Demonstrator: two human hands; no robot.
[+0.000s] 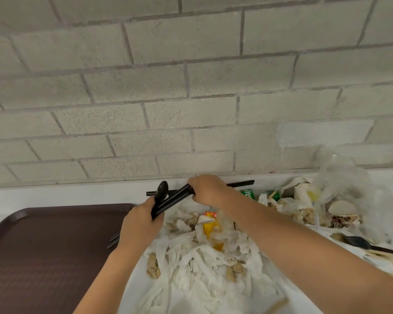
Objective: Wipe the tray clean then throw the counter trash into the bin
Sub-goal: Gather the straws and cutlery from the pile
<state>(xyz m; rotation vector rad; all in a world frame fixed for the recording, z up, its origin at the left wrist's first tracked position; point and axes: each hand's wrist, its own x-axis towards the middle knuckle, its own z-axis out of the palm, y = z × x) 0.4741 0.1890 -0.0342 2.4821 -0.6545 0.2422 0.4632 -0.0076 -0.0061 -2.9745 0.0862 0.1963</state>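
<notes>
The brown tray (43, 245) lies at your left on the white tabletop (77, 193). Just beside it on the right, the trash is heaped: crumpled napkins (202, 268) around a yellow wrapper (210, 227). Above the heap, your left hand (141, 223) has its grip curled round a black spoon (161, 191) and black sticks (175, 198). Your right hand (208, 191) closes its grip on the sticks' far end. Further right lie a green can (247, 193) and a black fork (359, 242).

Dark brown plastic tray (43, 245) flat at lower left; crumpled white napkin heap (202, 268) right beside it, black plastic cutlery (170, 199) held above.
</notes>
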